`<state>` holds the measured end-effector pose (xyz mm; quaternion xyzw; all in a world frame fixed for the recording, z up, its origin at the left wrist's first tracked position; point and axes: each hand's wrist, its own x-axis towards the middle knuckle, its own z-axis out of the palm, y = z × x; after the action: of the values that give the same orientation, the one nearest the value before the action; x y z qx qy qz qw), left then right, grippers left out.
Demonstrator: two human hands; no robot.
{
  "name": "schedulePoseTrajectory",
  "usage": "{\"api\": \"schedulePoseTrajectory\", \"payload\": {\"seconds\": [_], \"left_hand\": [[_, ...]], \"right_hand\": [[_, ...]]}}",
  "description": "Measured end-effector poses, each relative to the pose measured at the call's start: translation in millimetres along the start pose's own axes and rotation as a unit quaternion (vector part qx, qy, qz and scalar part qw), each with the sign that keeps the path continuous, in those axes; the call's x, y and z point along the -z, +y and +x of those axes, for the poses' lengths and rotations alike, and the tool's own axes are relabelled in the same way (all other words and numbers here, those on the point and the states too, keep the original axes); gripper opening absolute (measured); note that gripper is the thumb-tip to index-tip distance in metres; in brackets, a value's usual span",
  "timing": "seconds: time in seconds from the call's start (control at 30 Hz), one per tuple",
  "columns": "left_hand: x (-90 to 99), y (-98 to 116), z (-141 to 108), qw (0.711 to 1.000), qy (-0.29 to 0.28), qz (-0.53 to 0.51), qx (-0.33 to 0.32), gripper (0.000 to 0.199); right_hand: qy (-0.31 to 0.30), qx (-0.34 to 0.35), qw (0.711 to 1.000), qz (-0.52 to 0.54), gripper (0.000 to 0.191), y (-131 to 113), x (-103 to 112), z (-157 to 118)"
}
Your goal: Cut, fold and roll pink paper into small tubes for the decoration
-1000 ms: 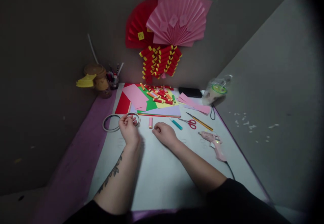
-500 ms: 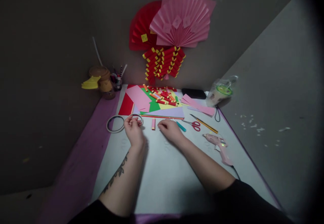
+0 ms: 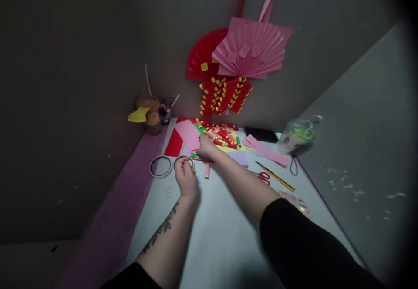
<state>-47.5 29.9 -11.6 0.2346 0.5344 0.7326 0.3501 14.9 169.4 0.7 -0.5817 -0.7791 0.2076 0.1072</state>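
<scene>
My left hand [image 3: 187, 178] rests on the white table cover, fingers curled in, at the near side of a tape roll [image 3: 175, 162]. Whether anything small is between its fingers does not show. My right hand [image 3: 206, 146] is stretched over the paper stack, fingertips together at the lower right edge of a pink sheet [image 3: 187, 135]. What those fingers hold, if anything, is hidden. Just below it a pink paper roll [image 3: 207, 171] with yellow ends stands apart from both hands. Behind it lies a pile of red, orange and pink paper rolls [image 3: 225, 135].
Another tape roll [image 3: 150, 170] lies at left. On the right are pink strips [image 3: 267, 150], a pencil [image 3: 277, 178], scissors [image 3: 264, 177] and a glue gun [image 3: 295, 200], partly behind my right arm. Cups [image 3: 153, 121] [image 3: 297, 139] stand at both back corners; paper fans [image 3: 250, 47] hang behind.
My right hand has moved forward and left, from beside the pink roll onto the paper stack. The left hand stays by the tape roll. The whole view has shifted.
</scene>
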Motion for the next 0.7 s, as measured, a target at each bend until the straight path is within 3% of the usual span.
{"api": "schedulePoseTrajectory", "payload": {"seconds": [0.1,0.2,0.33,0.47,0.53,0.63,0.7], "left_hand": [[-0.5,1,1,1.000,0.000,-0.003,0.004,0.009],[-0.5,0,3,1.000,-0.005,-0.007,0.008,0.009],[-0.1,-7,6,1.000,-0.019,-0.014,0.018,0.011],[-3.1,-13,8,0.998,-0.042,-0.028,0.022,0.028],[-4.9,-14,6,0.994,-0.095,-0.025,0.044,0.035],[-5.5,-12,1,0.975,-0.209,0.017,0.080,0.027],[-5.1,-11,-3,0.966,-0.241,0.042,0.083,0.025]], "right_hand": [[-0.037,-0.031,0.999,0.003,0.063,0,5,10],[-0.053,-0.057,0.997,0.016,0.040,5,10,11],[-0.015,-0.073,0.995,0.068,0.007,25,18,-4],[0.036,-0.053,0.984,0.164,0.007,49,29,-40],[0.037,-0.035,0.975,0.218,0.011,57,33,-63],[0.019,-0.009,0.960,0.281,0.017,63,34,-94],[0.020,-0.004,0.947,0.322,0.019,65,33,-109]]}}
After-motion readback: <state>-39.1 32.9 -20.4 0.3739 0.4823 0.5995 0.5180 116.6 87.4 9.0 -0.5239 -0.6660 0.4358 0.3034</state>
